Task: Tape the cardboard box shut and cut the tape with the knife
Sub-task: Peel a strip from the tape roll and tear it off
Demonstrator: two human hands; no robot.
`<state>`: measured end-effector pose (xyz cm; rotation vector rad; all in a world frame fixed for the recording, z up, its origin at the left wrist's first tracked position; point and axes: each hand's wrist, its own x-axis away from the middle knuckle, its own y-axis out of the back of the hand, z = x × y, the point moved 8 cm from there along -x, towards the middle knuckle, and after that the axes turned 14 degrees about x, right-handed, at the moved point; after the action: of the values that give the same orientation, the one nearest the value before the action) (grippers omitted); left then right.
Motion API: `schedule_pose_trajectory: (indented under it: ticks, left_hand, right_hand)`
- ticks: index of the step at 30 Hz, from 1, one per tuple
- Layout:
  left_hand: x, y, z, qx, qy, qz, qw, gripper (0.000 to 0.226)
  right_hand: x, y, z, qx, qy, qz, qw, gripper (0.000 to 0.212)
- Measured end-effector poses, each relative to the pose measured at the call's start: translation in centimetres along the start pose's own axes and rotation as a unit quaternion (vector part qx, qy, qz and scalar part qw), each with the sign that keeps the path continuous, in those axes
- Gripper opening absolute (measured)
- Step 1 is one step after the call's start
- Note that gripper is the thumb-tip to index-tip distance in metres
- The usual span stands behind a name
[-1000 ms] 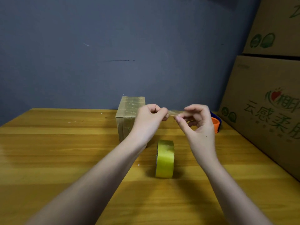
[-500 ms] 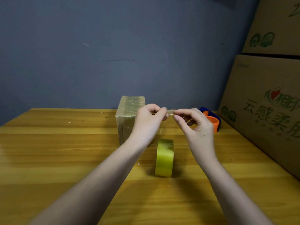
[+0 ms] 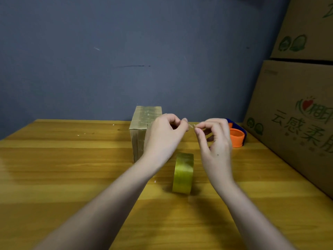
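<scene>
Cardboard dominates the right edge: two big cartons point(image 3: 295, 112) stacked against the grey-blue wall point(image 3: 126, 51), the lower one printed with a red heart-and-leaf logo, green fruit icons and green Chinese characters, of which 云感柔 can be read; the rest runs out of view. The small cardboard box point(image 3: 142, 127), its top and front glossy with tape, stands at the back of the wooden counter point(image 3: 63, 168), partly behind the left hand point(image 3: 163, 136). Both hands are raised and close together in front of it. Left fingers point(image 3: 183, 123) curl into a pinch, and the right hand point(image 3: 215, 141) pinches too, thumb against fingertip, with a thin clear bit of tape point(image 3: 192, 125) caught between the two hands. It is too small and faint to tell more. Below them a yellowish tape roll point(image 3: 182, 175) stands on edge on the counter. An orange and blue item point(image 3: 237, 135) sits just beyond the right hand, and what it is cannot be told.
</scene>
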<state>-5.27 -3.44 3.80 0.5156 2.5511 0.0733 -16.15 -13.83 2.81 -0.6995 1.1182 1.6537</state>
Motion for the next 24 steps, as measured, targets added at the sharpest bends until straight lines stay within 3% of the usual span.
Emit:
schedule_pose_trajectory:
  ticks: [6, 9, 11, 13, 15, 20, 24]
  left_hand:
    - [-0.1, 1.0, -1.8, -0.167, -0.056, -0.035, 0.984, 0.026]
    - [-0.5, 2.3, -1.6, -0.109, -0.066, -0.044, 0.991, 0.011]
    - [-0.4, 2.0, -2.3, -0.055, -0.132, 0.012, 0.99, 0.003]
    - [0.2, 0.6, -3.1, -0.088, -0.209, 0.089, 0.97, 0.015]
    - [0.5, -0.3, -3.0, -0.126, -0.228, 0.122, 0.958, 0.024]
    - [-0.3, -0.2, -1.1, -0.074, -0.163, 0.112, 0.977, 0.01]
    - [-0.8, -0.5, 0.4, 0.036, -0.047, 0.146, 0.988, 0.004]
  right_hand:
    - [-0.1, -0.2, 0.3, 0.001, 0.009, 0.0, 1.0, 0.004]
    - [-0.3, 0.0, -0.2, -0.006, -0.007, 0.01, 1.0, 0.003]
    - [-0.5, 0.0, -0.2, -0.004, -0.004, 0.018, 1.0, 0.003]
    - [-0.5, 0.1, 0.0, -0.003, 0.001, 0.022, 1.0, 0.005]
    - [-0.6, 0.2, 0.2, 0.001, 0.007, 0.02, 1.0, 0.005]
    - [-0.7, 0.1, 0.3, 0.02, 0.013, 0.04, 0.999, 0.008]
    - [-0.9, 0.1, 0.1, 0.021, 0.0, 0.059, 0.998, 0.007]
